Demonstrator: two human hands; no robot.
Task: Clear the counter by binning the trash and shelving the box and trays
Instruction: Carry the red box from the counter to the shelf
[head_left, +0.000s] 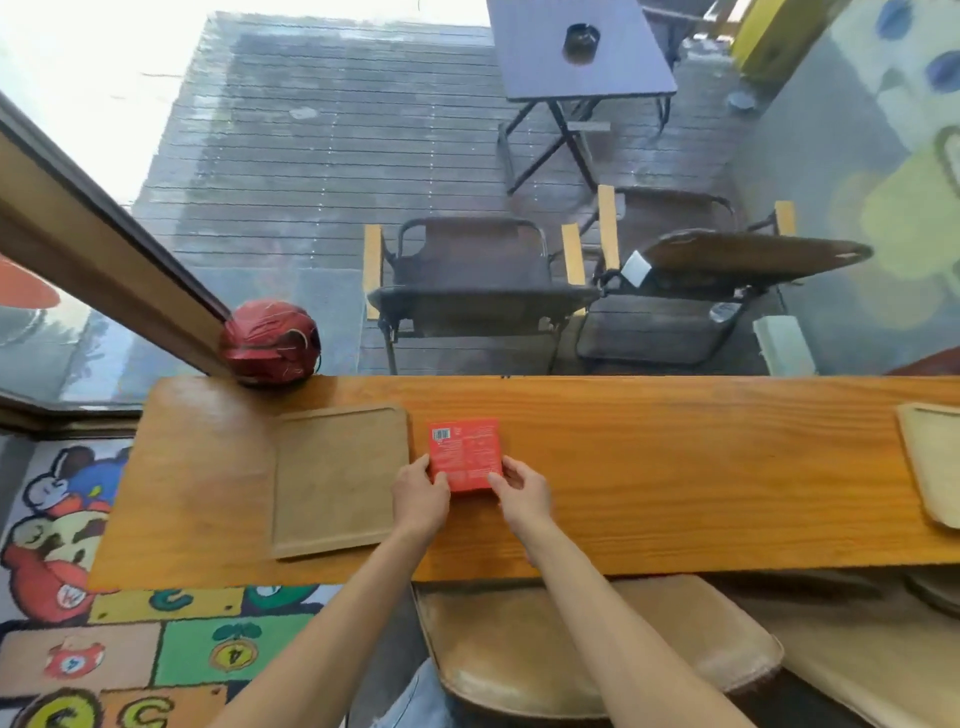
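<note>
A small red box (464, 453) with a barcode on top lies on the wooden counter (675, 467), near its middle. My left hand (420, 496) grips the box's near left corner and my right hand (522, 491) grips its near right corner. A flat wooden tray (337, 480) lies just left of the box. A second wooden tray (932, 467) shows partly at the counter's right end, cut off by the frame.
A red round ornament (270, 343) sits at the counter's far left corner against the window frame. Below the counter's near edge is a tan stool seat (571, 649). A colourful cartoon rug (104, 623) covers the floor at left. Chairs and a table stand outside the glass.
</note>
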